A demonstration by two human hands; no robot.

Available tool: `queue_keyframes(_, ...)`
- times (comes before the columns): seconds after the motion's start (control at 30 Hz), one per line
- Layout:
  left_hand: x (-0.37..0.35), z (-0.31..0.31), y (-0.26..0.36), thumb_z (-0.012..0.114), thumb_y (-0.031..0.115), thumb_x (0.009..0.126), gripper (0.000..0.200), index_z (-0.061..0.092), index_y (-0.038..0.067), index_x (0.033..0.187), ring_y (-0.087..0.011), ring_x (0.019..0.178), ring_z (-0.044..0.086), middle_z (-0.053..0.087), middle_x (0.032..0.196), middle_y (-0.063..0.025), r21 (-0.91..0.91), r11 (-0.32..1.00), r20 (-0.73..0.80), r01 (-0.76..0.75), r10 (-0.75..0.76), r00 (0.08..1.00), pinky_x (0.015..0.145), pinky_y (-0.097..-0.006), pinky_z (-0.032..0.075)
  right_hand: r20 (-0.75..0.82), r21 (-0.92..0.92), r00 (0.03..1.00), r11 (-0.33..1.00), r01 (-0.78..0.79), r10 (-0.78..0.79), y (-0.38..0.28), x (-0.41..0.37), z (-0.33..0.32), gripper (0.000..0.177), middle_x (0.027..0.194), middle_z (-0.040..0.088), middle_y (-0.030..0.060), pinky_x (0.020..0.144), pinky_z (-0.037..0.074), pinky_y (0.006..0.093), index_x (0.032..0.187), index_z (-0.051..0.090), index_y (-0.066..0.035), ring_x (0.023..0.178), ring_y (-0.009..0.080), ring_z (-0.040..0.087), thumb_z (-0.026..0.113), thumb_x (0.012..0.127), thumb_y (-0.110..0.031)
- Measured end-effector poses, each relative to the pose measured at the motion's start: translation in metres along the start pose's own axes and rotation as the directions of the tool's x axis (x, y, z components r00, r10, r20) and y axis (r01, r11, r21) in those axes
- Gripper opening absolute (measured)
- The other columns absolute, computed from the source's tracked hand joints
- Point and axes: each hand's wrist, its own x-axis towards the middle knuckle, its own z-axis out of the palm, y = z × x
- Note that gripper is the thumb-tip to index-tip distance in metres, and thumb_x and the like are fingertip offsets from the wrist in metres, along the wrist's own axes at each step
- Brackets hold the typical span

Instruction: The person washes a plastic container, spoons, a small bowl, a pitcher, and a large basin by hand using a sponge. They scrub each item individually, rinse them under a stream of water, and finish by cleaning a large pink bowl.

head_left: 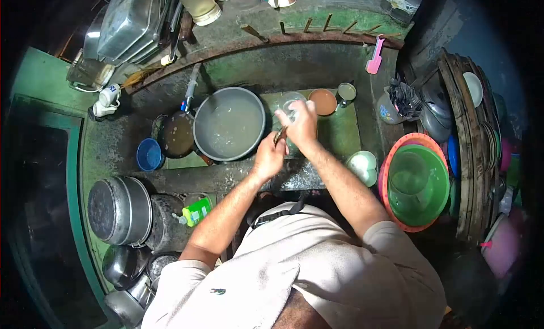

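Observation:
My left hand point(270, 157) is closed around a thin, dark brownish item point(279, 135), mostly hidden by the fingers. Just above it, my right hand point(301, 125) has curled fingers, overexposed and partly blurred; what they hold cannot be made out. Behind the right fingers, a clear round container point(292, 97) stands on the greenish basin floor. To the left of both hands sits a large grey tub point(229, 153) of cloudy water. Beyond my right hand are a brown round dish point(323, 102) and a metal cup point(346, 92).
A dark pan point(176, 136) and a blue cup point(150, 154) lie left of the tub. Light green bowls point(362, 167) rest right of my forearm, near an orange basin point(391, 207) holding a green one point(436, 199). Pots point(136, 210) and a green bottle point(197, 211) stand at lower left.

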Motion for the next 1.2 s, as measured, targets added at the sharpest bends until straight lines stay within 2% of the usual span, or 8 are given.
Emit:
queue_keyframes(0.17,-0.006,-0.002,-0.008,0.045,0.012,0.096,0.017,0.056,0.002,0.104,-0.0096,0.052,0.047,0.054,0.067,0.0004,-0.127,0.990,0.033,0.066,-0.062,0.998,0.048,-0.0254,0.039,0.162,0.046,0.911,0.919,-0.392,0.380,0.039,0.009,0.003,0.025,0.065,0.063,0.0132,0.059,0.049,0.0377,0.070,0.058,-0.003,0.059,0.0274,0.062,0.066,0.086,-0.021)
queue_keyframes(0.27,-0.006,-0.015,0.005,0.043,0.012,0.097,0.022,0.056,0.003,0.112,-0.0063,0.046,0.036,0.046,0.063,0.0026,-0.427,0.835,0.167,0.349,-0.306,0.937,0.039,-0.0228,0.029,0.525,0.691,0.487,-0.016,-0.723,0.698,0.048,0.011,-0.014,0.016,0.076,0.063,0.0025,0.060,0.050,0.0320,0.086,0.061,-0.007,0.068,0.0152,0.062,0.058,0.093,-0.020)
queue_keyframes(0.47,-0.005,-0.035,0.003,0.044,0.005,0.091,0.023,0.053,-0.002,0.111,-0.0059,0.045,0.032,0.042,0.060,0.0018,-0.638,0.484,0.571,0.599,-0.223,0.790,0.038,-0.0213,0.026,0.876,0.480,0.417,-0.341,-0.808,0.244,0.026,0.001,-0.034,0.030,0.071,0.053,0.0029,0.060,0.049,0.0333,0.091,0.056,-0.005,0.063,0.0167,0.056,0.049,0.098,-0.034)
queue_keyframes(0.53,-0.012,-0.035,0.006,0.045,0.006,0.093,0.021,0.052,-0.002,0.110,-0.0056,0.043,0.030,0.041,0.059,0.0013,-0.609,0.482,0.623,0.630,-0.202,0.756,0.037,-0.0205,0.024,0.792,0.377,0.544,-0.480,-0.792,-0.277,0.036,0.012,-0.030,0.032,0.072,0.053,0.0054,0.060,0.050,0.0390,0.087,0.055,-0.006,0.062,0.0190,0.055,0.054,0.096,-0.036)
queue_keyframes(0.8,-0.015,-0.039,0.005,0.044,0.018,0.101,0.026,0.054,0.002,0.119,-0.0050,0.045,0.035,0.045,0.062,0.0033,-0.287,0.919,0.267,0.269,-0.193,0.944,0.039,-0.0217,0.027,0.759,0.602,0.312,-0.432,-0.671,0.572,0.056,0.011,-0.019,0.046,0.070,0.058,0.0068,0.078,0.051,0.0429,0.084,0.055,-0.006,0.071,0.0238,0.059,0.057,0.090,-0.052)
queue_keyframes(0.93,-0.013,-0.031,-0.017,0.043,0.013,0.099,0.027,0.057,0.004,0.120,-0.0056,0.048,0.039,0.051,0.067,0.0021,-0.156,0.980,0.079,0.124,-0.113,0.990,0.043,-0.0215,0.032,0.666,0.721,0.355,-0.444,-0.533,0.656,0.024,0.018,-0.038,0.039,0.083,0.059,0.0075,0.089,0.048,0.0358,0.093,0.057,-0.003,0.084,0.0228,0.060,0.061,0.091,-0.042)
queue_keyframes(1.07,-0.013,-0.014,-0.008,0.046,0.008,0.094,0.027,0.057,0.004,0.118,-0.0084,0.059,0.048,0.054,0.069,0.0000,0.033,0.995,0.070,-0.097,0.094,0.993,0.056,-0.0261,0.043,0.361,0.193,0.878,0.896,-0.401,0.315,-0.005,-0.004,-0.013,0.018,0.088,0.067,0.0107,0.076,0.050,0.0331,0.097,0.063,-0.003,0.086,0.0197,0.064,0.068,0.082,-0.012)
queue_keyframes(1.2,-0.013,-0.021,-0.003,0.045,0.005,0.093,0.030,0.057,0.002,0.121,-0.0093,0.059,0.049,0.052,0.067,0.0003,-0.035,0.999,0.103,-0.005,0.009,0.995,0.058,-0.0261,0.043,0.176,0.126,0.947,0.948,-0.291,0.267,0.011,0.007,0.001,0.008,0.084,0.067,0.0109,0.070,0.051,0.0344,0.089,0.064,-0.002,0.076,0.0203,0.066,0.061,0.084,-0.009)
